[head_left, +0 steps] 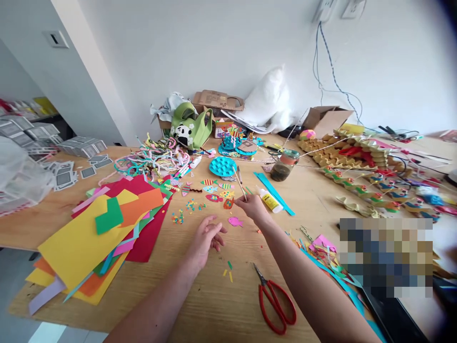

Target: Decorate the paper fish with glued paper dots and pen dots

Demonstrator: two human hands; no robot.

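Observation:
My right hand has its fingers closed round a thin pale stick that slants up towards a round turquoise dish with bumps. At those fingertips is an orange paper fish with coloured spots; whether they touch it I cannot tell. My left hand hovers over the table, fingers loosely bent and apart, holding nothing. Between the hands lies a plain pink paper fish. Several decorated paper fish lie beyond, and small paper dots are scattered to the left. A white glue bottle lies right of my right hand.
Red-handled scissors lie near the front. Stacked coloured paper covers the left side, with a pile of fuzzy pipe cleaners behind. A jar of dark contents, turquoise strips and egg-carton pieces are on the right.

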